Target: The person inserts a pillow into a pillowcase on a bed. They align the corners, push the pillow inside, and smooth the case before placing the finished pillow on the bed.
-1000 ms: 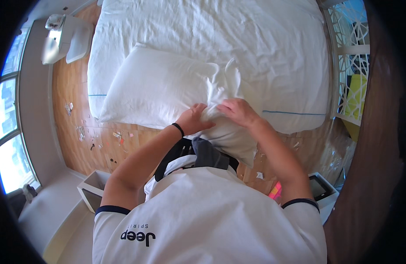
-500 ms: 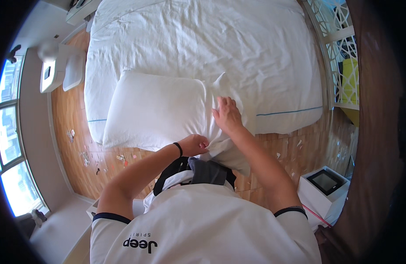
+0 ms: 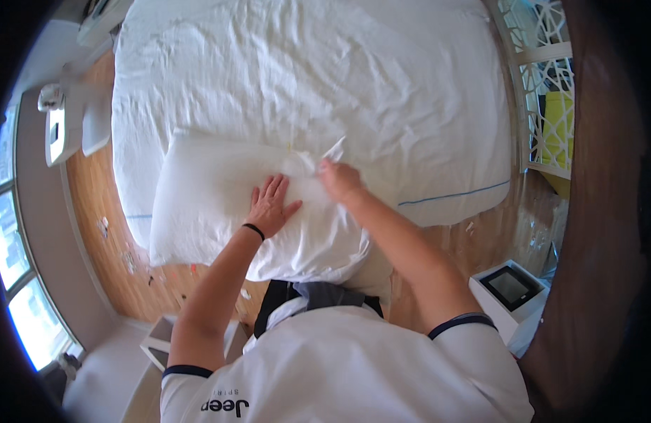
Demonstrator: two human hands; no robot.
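A white pillow (image 3: pixel 205 183) in its pillowcase lies at the near edge of a bed covered with a white sheet (image 3: pixel 424 127). On top of it my left hand (image 3: pixel 270 206) rests flat, fingers spread. My right hand (image 3: pixel 339 180) is closed on the loose cloth of the pillowcase (image 3: pixel 335 150) at the pillow's right end, and a corner of that cloth sticks up beyond the fingers. Between my hands and my body the pillowcase hangs in folds over the bed's edge.
At the right stand a white lattice screen (image 3: pixel 546 106) and a white box with a dark-screened device (image 3: pixel 510 285). Scraps litter the wooden floor (image 3: pixel 100 190) on the left. A white chair (image 3: pixel 96 120) is near the windows (image 3: pixel 36 317).
My left hand has moved from the pillow's near edge up onto its top and opened out flat. My right hand has shifted left and closed on the pillowcase cloth.
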